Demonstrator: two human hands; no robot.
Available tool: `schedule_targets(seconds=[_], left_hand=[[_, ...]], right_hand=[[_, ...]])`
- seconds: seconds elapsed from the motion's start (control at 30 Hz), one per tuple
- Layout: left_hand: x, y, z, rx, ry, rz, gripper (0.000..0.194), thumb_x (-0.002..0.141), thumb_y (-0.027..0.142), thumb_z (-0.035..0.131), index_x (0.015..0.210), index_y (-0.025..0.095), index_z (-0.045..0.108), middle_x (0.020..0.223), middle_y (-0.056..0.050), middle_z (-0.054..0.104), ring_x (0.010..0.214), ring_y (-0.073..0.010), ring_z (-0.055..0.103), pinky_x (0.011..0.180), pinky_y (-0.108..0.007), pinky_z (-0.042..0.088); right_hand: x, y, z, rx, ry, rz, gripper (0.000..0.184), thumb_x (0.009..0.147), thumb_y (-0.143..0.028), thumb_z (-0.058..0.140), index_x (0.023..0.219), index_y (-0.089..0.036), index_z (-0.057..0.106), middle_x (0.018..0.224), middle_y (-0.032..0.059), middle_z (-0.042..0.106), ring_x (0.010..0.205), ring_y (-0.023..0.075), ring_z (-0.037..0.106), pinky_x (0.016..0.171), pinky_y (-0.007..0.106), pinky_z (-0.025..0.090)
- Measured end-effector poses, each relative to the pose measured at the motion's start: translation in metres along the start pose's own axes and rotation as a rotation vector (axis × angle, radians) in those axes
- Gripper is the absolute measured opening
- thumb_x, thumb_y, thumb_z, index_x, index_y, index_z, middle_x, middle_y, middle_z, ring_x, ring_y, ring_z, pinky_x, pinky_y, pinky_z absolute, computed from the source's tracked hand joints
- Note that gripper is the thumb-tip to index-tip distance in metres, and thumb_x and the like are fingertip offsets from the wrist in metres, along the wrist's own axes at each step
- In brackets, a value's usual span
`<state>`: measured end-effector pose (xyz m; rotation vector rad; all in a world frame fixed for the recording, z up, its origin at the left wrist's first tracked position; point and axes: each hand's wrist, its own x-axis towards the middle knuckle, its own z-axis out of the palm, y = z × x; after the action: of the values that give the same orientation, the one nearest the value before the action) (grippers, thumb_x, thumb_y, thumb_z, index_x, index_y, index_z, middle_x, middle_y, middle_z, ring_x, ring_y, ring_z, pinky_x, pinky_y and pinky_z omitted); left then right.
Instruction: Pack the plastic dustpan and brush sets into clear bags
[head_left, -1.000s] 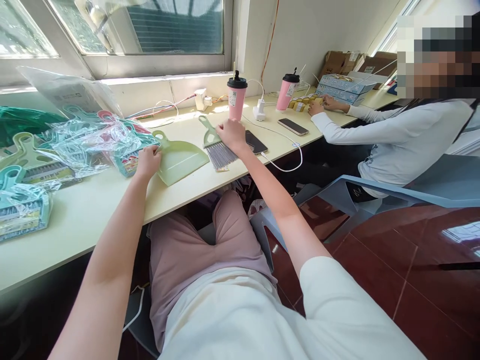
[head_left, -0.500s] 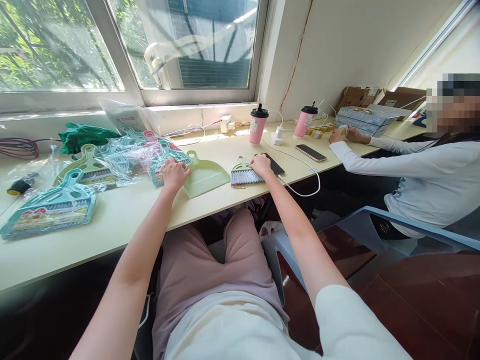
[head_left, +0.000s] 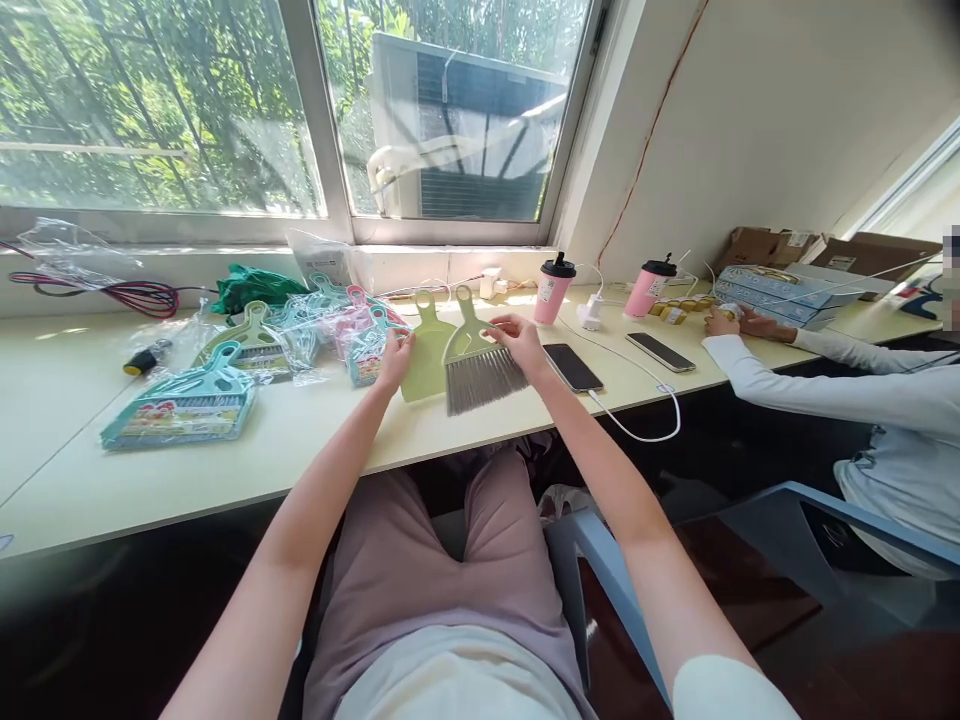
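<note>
A light green dustpan (head_left: pixel 424 352) is tilted up above the table's front part, with my left hand (head_left: pixel 397 356) closed on its left edge. Beside it, my right hand (head_left: pixel 517 343) grips a small green hand brush (head_left: pixel 480 365) by the right side of its head. The brush's grey bristles point down, and its handle stands up, partly in front of the dustpan. Left of my left hand lie several plastic-wrapped brush and dustpan sets, among them a turquoise set (head_left: pixel 184 400) and a green set (head_left: pixel 255 345).
Two pink cups (head_left: pixel 553 292) with black lids stand toward the back. A phone (head_left: pixel 574 368) on a white cable (head_left: pixel 652 437) lies right of my hand, another phone (head_left: pixel 660 350) farther right. A co-worker's hands (head_left: pixel 739 324) are beside blue boxes (head_left: pixel 780 295). A screwdriver (head_left: pixel 146 357) lies left.
My right hand has lifted the brush off the table and moved it left against the dustpan. The dustpan is now tilted more upright. The view has turned left.
</note>
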<state>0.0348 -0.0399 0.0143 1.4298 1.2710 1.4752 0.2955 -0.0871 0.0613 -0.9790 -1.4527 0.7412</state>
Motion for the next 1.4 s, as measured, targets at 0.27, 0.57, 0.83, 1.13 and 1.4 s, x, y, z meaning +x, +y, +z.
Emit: schedule_targets(seconds=[0.27, 0.57, 0.83, 1.13, 1.4], left_hand=[[-0.004, -0.002, 0.000, -0.031, -0.278, 0.172, 0.042, 0.075, 0.057, 0.078, 0.093, 0.020, 0.070, 0.092, -0.007, 0.073, 0.099, -0.0294, 0.067, 0.093, -0.041, 0.051], [-0.010, 0.007, 0.007, -0.101, -0.255, 0.249, 0.039, 0.078, 0.046, 0.076, 0.107, 0.020, 0.076, 0.102, -0.008, 0.075, 0.101, -0.0286, 0.067, 0.095, -0.040, 0.051], [-0.004, 0.006, 0.001, -0.004, -0.320, 0.108, 0.029, 0.080, 0.047, 0.074, 0.077, 0.019, 0.069, 0.075, -0.005, 0.065, 0.086, -0.0271, 0.062, 0.083, -0.038, 0.048], [-0.004, 0.004, 0.000, 0.108, -0.206, 0.191, 0.022, 0.072, 0.041, 0.069, 0.067, 0.021, 0.058, 0.067, -0.001, 0.052, 0.071, -0.0199, 0.045, 0.072, -0.034, 0.036], [-0.005, 0.003, -0.003, -0.096, -0.255, 0.069, 0.032, 0.070, 0.050, 0.077, 0.073, 0.020, 0.066, 0.070, -0.002, 0.061, 0.076, -0.0229, 0.058, 0.075, -0.036, 0.045]], right_hand=[[-0.007, 0.015, 0.085, -0.542, 0.186, -0.006, 0.009, 0.097, -0.024, 0.062, 0.095, -0.021, 0.070, 0.105, 0.0119, 0.077, 0.108, 0.0275, 0.067, 0.099, 0.041, 0.051], [0.002, 0.011, 0.063, -0.422, 0.044, 0.061, 0.038, 0.097, -0.043, 0.067, 0.129, -0.023, 0.069, 0.126, 0.0110, 0.075, 0.117, 0.0262, 0.070, 0.100, 0.040, 0.053], [0.009, 0.025, 0.066, -0.105, 0.098, 0.246, 0.036, 0.075, -0.052, 0.085, 0.094, -0.022, 0.083, 0.084, 0.0008, 0.079, 0.086, 0.0210, 0.073, 0.084, 0.034, 0.058], [0.008, 0.024, 0.081, -0.282, 0.175, 0.343, 0.031, 0.086, -0.047, 0.072, 0.108, -0.028, 0.083, 0.099, 0.0011, 0.082, 0.096, 0.0222, 0.076, 0.091, 0.037, 0.058], [0.012, 0.028, 0.056, -0.184, -0.035, 0.189, 0.050, 0.099, -0.062, 0.058, 0.124, -0.024, 0.077, 0.123, 0.0071, 0.080, 0.116, 0.0228, 0.073, 0.104, 0.036, 0.054]])
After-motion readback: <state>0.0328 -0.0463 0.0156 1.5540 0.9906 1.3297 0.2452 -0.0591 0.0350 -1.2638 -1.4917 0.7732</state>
